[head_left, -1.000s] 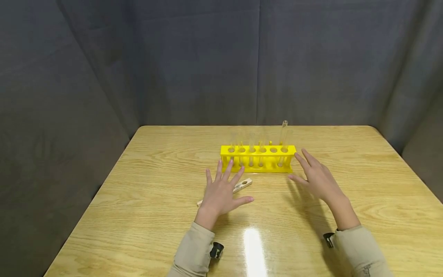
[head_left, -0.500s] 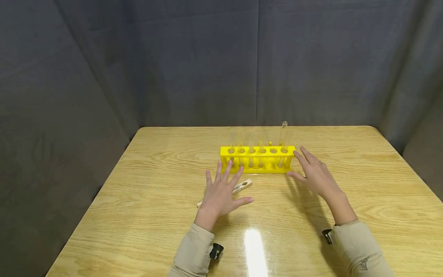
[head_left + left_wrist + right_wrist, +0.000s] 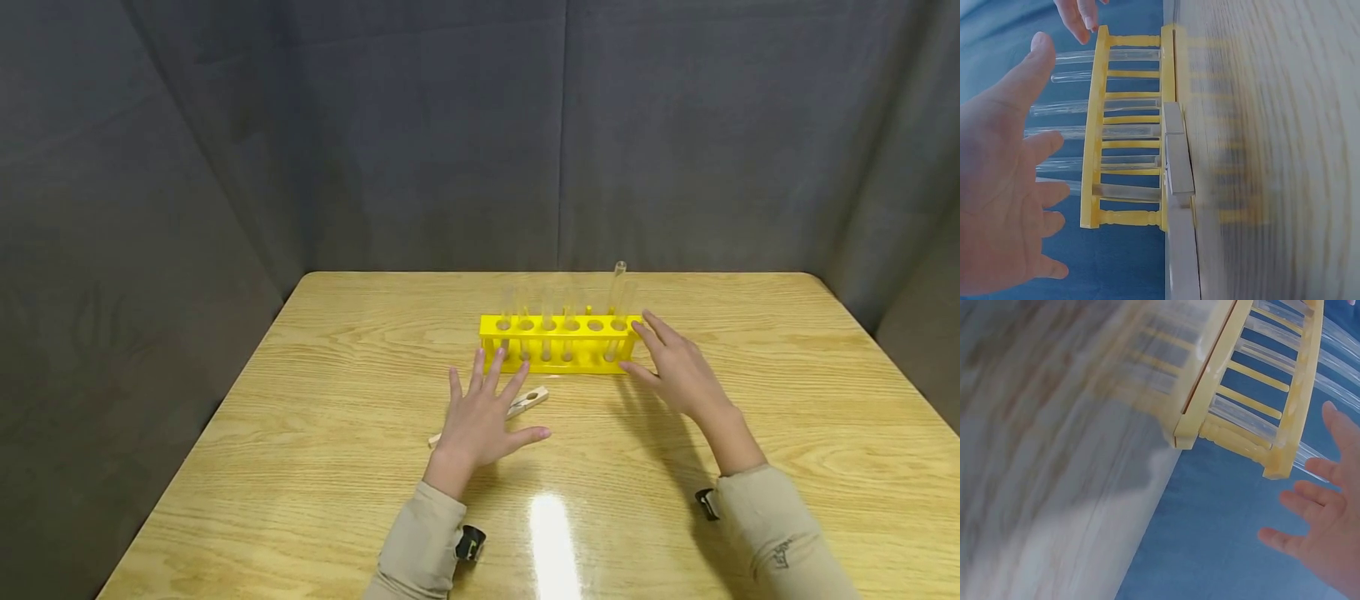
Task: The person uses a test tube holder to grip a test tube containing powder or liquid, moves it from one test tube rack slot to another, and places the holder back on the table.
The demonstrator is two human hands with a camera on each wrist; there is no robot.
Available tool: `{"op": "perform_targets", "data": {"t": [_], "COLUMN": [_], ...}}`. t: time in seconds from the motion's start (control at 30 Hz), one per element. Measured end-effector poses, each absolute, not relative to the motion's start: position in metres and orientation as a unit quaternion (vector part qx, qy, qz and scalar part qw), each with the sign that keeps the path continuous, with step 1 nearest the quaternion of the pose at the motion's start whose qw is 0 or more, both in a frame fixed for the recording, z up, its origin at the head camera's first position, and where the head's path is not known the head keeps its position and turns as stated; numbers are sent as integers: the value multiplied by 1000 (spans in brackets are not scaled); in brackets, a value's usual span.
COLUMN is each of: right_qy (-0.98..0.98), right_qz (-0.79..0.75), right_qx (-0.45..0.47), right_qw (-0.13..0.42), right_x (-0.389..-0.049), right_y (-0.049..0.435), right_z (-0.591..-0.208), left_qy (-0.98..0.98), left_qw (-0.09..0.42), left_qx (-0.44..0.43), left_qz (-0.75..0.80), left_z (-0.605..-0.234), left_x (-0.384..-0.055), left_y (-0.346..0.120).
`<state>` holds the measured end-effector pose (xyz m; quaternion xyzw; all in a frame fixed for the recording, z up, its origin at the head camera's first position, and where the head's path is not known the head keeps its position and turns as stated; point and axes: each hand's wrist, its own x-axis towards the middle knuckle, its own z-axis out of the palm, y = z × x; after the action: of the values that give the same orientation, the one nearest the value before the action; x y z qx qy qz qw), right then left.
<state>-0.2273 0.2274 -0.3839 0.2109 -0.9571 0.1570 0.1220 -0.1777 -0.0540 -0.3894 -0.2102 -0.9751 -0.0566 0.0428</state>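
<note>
A yellow test tube rack stands toward the back of the table, with several clear glass test tubes upright in its holes. One test tube at the right end rises higher than the others. In front of the rack lies a wooden test tube clamp, partly hidden under my left hand. That hand is spread over the clamp, palm down, and holds nothing; the left wrist view shows it apart from the tubes. My right hand has its fingers loosely extended at the rack's right end, fingertips right at the top plate's corner.
The wooden table reaches to a dark grey curtain behind and at both sides. Small yellow pegs rise behind the rack's top plate. A wrist camera sits at the left cuff.
My right hand has moved slightly left and forward, so its fingertips now overlap the rack's right corner. The left hand, rack and clamp stay where they were.
</note>
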Motion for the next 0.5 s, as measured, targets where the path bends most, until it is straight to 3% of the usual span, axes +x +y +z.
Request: {"op": "perform_targets", "data": {"t": [0.5], "right_qy": [-956], "right_qz": [163], "right_qx": [215], "right_qw": [113], "right_x": [-238], "right_y": [228], "right_z": [-387], "left_qy": [-975], "left_qw": [32], "left_qx": [-209], "left_qz": [-62], "left_z": [-390], "left_x": [-176], "left_y": [-55]}}
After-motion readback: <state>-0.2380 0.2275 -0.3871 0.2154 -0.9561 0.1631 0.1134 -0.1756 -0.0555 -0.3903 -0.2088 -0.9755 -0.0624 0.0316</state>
